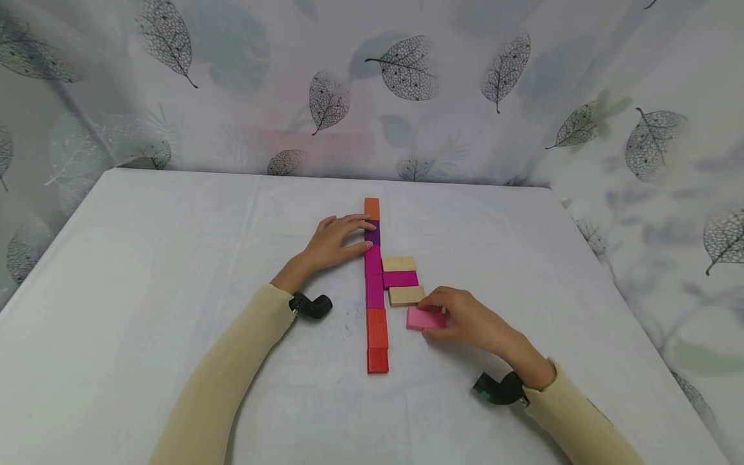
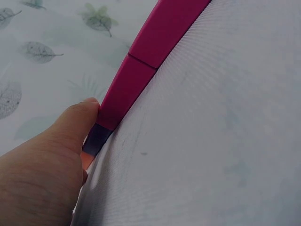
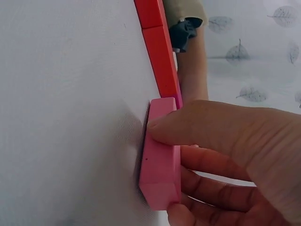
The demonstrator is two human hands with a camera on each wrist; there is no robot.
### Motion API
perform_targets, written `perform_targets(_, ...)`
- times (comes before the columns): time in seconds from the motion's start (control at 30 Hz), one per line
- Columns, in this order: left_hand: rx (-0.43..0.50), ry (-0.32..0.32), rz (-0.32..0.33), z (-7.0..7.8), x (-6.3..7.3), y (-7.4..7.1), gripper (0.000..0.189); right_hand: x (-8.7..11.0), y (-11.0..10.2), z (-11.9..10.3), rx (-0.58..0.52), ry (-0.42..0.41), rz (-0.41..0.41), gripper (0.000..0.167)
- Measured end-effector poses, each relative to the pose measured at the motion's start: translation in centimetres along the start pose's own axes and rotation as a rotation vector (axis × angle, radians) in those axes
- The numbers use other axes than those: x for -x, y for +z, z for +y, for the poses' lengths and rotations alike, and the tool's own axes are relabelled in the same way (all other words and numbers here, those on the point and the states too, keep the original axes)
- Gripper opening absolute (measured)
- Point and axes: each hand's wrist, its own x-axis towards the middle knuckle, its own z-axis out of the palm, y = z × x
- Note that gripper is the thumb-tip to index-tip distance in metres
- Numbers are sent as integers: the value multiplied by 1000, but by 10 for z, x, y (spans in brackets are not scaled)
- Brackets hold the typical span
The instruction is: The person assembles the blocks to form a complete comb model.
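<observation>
A straight row of coloured blocks runs away from the person: red blocks (image 1: 377,329) at the near end, magenta blocks (image 1: 373,276) in the middle, then a purple block (image 1: 374,236) and an orange block (image 1: 371,207). My left hand (image 1: 334,243) touches the row around the purple block, its fingers stretched out. Between thumb and fingers my right hand (image 1: 465,320) pinches a pink block (image 3: 161,160), right of the row and apart from it. Two wooden-coloured blocks (image 1: 407,296) with a magenta block (image 1: 401,279) between them lie right of the row, just beyond the pink one.
White cloth covers the table (image 1: 174,258), whose far edge meets a leaf-patterned curtain (image 1: 407,64). A dark wrist camera (image 1: 311,305) sits on the left wrist, and another wrist camera (image 1: 498,389) on the right.
</observation>
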Motion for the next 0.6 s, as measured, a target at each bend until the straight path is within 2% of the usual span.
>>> perform_targets(0.13,1,1,2,0,0,-1,41,-1,1,-1,-9,-5,1,35)
perform_targets(0.6,4,0,2,3,1,-2,41,-4,-2,-4,-76,-18,90,38)
